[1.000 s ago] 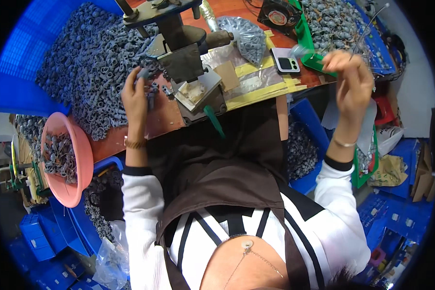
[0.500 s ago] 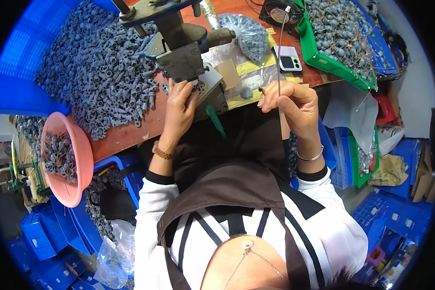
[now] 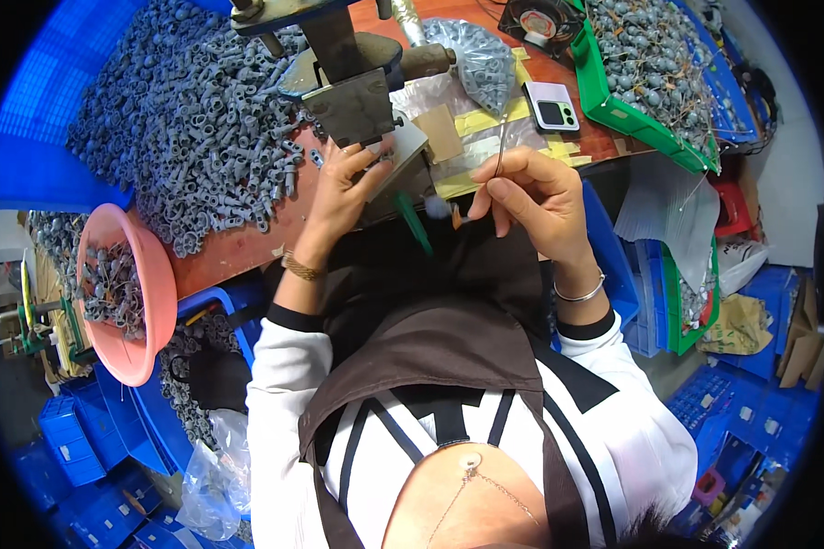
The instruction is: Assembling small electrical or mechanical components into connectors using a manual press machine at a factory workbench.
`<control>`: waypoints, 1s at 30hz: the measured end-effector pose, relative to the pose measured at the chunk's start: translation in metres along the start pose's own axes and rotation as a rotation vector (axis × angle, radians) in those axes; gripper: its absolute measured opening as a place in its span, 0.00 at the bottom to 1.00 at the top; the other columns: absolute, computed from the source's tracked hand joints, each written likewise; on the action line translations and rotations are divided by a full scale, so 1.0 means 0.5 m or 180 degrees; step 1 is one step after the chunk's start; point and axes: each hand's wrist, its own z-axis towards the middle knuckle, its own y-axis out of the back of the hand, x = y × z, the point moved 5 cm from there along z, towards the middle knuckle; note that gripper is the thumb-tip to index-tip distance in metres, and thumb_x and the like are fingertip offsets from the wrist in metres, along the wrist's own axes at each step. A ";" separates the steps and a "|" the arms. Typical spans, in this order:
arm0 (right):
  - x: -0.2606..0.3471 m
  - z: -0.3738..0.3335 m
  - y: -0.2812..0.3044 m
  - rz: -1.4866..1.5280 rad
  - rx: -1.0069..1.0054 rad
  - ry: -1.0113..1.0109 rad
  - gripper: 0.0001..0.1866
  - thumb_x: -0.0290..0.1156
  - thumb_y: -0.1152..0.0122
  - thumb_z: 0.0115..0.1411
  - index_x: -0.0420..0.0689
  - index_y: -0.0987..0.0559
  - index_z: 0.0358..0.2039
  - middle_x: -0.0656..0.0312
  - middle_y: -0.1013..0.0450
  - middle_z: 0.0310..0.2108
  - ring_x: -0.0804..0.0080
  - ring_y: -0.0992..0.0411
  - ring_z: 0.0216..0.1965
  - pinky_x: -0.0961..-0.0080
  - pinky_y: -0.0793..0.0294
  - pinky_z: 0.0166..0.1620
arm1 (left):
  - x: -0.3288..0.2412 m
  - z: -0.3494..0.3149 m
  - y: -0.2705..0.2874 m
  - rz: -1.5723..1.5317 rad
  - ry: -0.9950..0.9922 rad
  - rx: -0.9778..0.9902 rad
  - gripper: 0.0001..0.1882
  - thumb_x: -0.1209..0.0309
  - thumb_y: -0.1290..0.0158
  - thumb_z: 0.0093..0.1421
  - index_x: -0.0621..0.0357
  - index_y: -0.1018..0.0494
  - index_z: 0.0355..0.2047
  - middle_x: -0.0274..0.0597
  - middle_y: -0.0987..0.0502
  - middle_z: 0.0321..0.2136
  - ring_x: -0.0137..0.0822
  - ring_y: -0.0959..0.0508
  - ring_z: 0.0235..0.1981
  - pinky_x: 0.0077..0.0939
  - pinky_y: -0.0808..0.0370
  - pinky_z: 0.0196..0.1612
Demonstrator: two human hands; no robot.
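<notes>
My left hand [image 3: 341, 194] reaches up to the bench press [image 3: 350, 108], its fingers bent beside the metal block. The fingertips are partly hidden and blurred there, so I cannot tell whether they hold anything. Over the apron's upper edge, my right hand [image 3: 536, 201] is closed, thumb and forefinger pinching a thin wire [image 3: 502, 146] that rises above the fingers. A grey ball-shaped part [image 3: 438, 207] with a brownish piece [image 3: 458, 217] hangs just left of its lower fingers. A green strip [image 3: 414, 222] sticks out below the press, between the hands.
Grey plastic fittings [image 3: 220, 128] lie heaped on the left of the bench. A pink basin [image 3: 165, 302] stands beside them. At the right are a green-edged tray [image 3: 632, 119] of grey balls with wires, a phone [image 3: 551, 108] and a small fan [image 3: 538, 23]. A clear bag [image 3: 476, 64] lies behind.
My right hand has moved left and slightly down, still pinching the wire. The grey ball has shifted left and down toward the green strip. My left hand stays at the press.
</notes>
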 end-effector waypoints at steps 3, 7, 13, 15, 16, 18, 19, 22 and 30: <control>-0.006 -0.004 0.008 -0.0135 -0.0088 0.0037 0.05 0.23 0.46 0.62 0.36 0.23 0.35 0.59 0.24 0.24 0.81 0.28 0.22 0.88 0.35 0.24 | 0.000 0.012 0.007 -0.0082 0.0093 0.0539 0.15 0.66 0.47 0.60 0.54 0.24 0.47 0.39 0.31 0.24 0.34 0.33 0.32 0.33 0.40 0.50; -0.020 -0.010 0.015 -0.0348 -0.0066 0.0042 0.06 0.23 0.46 0.61 0.36 0.22 0.30 0.60 0.26 0.22 0.81 0.29 0.22 0.87 0.35 0.25 | -0.015 -0.001 0.024 -0.0011 0.0140 0.0575 0.20 0.70 0.44 0.57 0.57 0.27 0.50 0.41 0.26 0.31 0.35 0.30 0.38 0.28 0.34 0.48; -0.036 -0.026 0.024 0.0228 0.0319 -0.0654 0.09 0.25 0.48 0.61 0.34 0.22 0.29 0.62 0.28 0.19 0.79 0.30 0.22 0.84 0.33 0.28 | 0.058 -0.023 0.111 0.1462 -0.0471 -0.0501 0.18 0.79 0.44 0.47 0.58 0.23 0.41 0.43 0.22 0.39 0.44 0.27 0.45 0.34 0.29 0.47; -0.047 -0.018 0.009 0.0221 0.0270 -0.0710 0.09 0.25 0.49 0.62 0.34 0.22 0.30 0.62 0.28 0.20 0.80 0.31 0.22 0.85 0.33 0.27 | 0.066 -0.018 0.090 0.2042 -0.0603 0.0077 0.16 0.78 0.45 0.47 0.57 0.23 0.39 0.41 0.22 0.36 0.43 0.27 0.42 0.34 0.30 0.45; -0.056 -0.014 0.000 0.0212 0.0213 -0.0769 0.10 0.26 0.49 0.62 0.34 0.22 0.31 0.62 0.27 0.20 0.80 0.31 0.21 0.85 0.33 0.26 | 0.063 -0.019 0.091 0.2195 -0.0676 -0.0003 0.16 0.79 0.46 0.47 0.56 0.23 0.39 0.39 0.22 0.35 0.42 0.27 0.41 0.35 0.31 0.43; -0.076 -0.012 -0.007 0.0167 0.0054 -0.0861 0.08 0.26 0.47 0.62 0.36 0.21 0.32 0.64 0.27 0.21 0.82 0.32 0.19 0.86 0.34 0.23 | 0.056 -0.019 0.097 0.2103 -0.0568 -0.0129 0.15 0.79 0.46 0.50 0.56 0.23 0.39 0.38 0.21 0.34 0.39 0.26 0.40 0.32 0.31 0.43; -0.087 -0.011 -0.010 -0.0180 0.0036 -0.0803 0.07 0.26 0.45 0.61 0.36 0.21 0.32 0.65 0.27 0.20 0.83 0.32 0.18 0.87 0.35 0.23 | 0.054 -0.022 0.102 0.2018 -0.0438 -0.0271 0.14 0.80 0.47 0.52 0.57 0.23 0.40 0.38 0.21 0.34 0.37 0.25 0.40 0.30 0.31 0.43; -0.121 -0.007 -0.033 -0.0641 0.0038 -0.0652 0.06 0.27 0.39 0.58 0.39 0.21 0.28 0.68 0.28 0.18 0.86 0.34 0.17 0.87 0.39 0.21 | 0.073 -0.053 0.097 -0.1380 0.1063 -0.1182 0.12 0.77 0.48 0.59 0.58 0.24 0.44 0.37 0.22 0.33 0.30 0.25 0.40 0.23 0.31 0.43; -0.133 0.015 -0.114 -0.0719 0.0010 -0.0360 0.14 0.26 0.39 0.57 0.38 0.28 0.16 0.72 0.38 0.12 0.89 0.44 0.16 0.83 0.48 0.20 | -0.007 -0.088 -0.005 -0.5856 0.1378 -0.1111 0.19 0.68 0.56 0.67 0.62 0.37 0.56 0.45 0.26 0.40 0.42 0.27 0.49 0.40 0.31 0.57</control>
